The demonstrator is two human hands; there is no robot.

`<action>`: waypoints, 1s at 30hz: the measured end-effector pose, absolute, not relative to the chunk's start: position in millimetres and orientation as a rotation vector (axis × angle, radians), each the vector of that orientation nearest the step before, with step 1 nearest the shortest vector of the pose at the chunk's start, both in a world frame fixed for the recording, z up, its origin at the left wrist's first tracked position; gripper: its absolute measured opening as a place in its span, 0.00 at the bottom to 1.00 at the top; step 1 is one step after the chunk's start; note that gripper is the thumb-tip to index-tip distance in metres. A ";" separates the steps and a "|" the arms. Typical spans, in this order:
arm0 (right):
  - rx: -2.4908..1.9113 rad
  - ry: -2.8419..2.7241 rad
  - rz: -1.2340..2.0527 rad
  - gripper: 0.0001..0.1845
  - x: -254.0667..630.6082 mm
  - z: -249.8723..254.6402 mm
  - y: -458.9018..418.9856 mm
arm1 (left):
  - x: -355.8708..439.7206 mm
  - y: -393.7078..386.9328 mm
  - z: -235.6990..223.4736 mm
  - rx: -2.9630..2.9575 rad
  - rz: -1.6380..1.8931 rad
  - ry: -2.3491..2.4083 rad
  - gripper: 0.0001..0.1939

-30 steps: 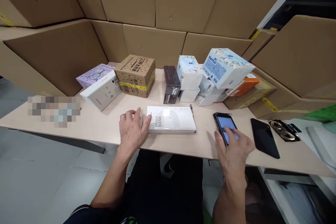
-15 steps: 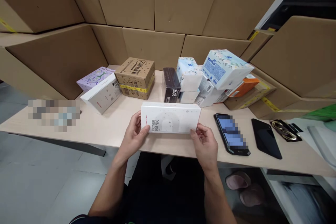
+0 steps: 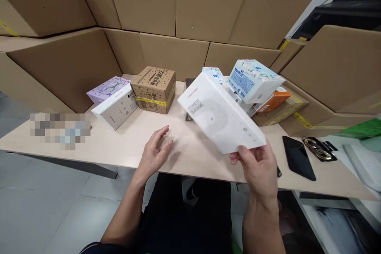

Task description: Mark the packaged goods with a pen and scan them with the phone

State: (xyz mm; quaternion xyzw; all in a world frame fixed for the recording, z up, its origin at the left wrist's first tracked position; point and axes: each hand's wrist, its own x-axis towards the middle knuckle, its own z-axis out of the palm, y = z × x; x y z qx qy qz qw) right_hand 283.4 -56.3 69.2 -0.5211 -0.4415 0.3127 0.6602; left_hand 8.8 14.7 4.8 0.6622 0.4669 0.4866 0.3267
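My right hand (image 3: 258,166) grips the lower right corner of a white power bank box (image 3: 218,117), thumb on its front face. The box is tilted, raised over the table, its print smeared by motion. It hides most of a dark box (image 3: 188,84) and much of the tissue packs behind it. Apart from the box, my left hand (image 3: 156,149) is held over the table's front part with fingers spread and nothing in them. A brown carton (image 3: 154,89) with yellow tape stands beyond it, beside another white box (image 3: 117,107) leaning on a purple box (image 3: 108,88).
At the right lie a black phone (image 3: 298,158) and gold rings on a black card (image 3: 319,149). A Manhua tissue pack (image 3: 253,81) rests on other boxes, near an orange box (image 3: 274,101). Cardboard walls (image 3: 172,53) enclose the table's back and sides.
My left hand has let go of the power bank box. My right hand has carried it up and to the right, tilting it; it now covers most of the large phone.
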 end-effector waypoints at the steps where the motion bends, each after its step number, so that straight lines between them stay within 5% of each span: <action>1: -1.152 -1.001 0.644 0.19 280.5 79.1 -49.4 | 9.2 14.3 4.3 1.759 1.248 1.224 0.24; 7: -1.157 -1.184 0.262 0.19 258.1 130.3 19.2 | 12.3 14.5 2.2 1.827 1.223 1.255 0.22; 14: -1.446 -1.471 -0.111 0.18 239.8 127.0 90.4 | -0.8 24.5 19.6 2.023 1.357 1.446 0.22; 23: -1.470 -1.465 -0.036 0.31 242.2 124.0 76.9 | -17.8 113.6 105.1 2.309 1.235 1.914 0.44; 30: -1.439 -1.404 0.164 0.34 249.6 112.7 10.9 | -0.7 156.8 116.5 2.264 0.956 2.027 0.41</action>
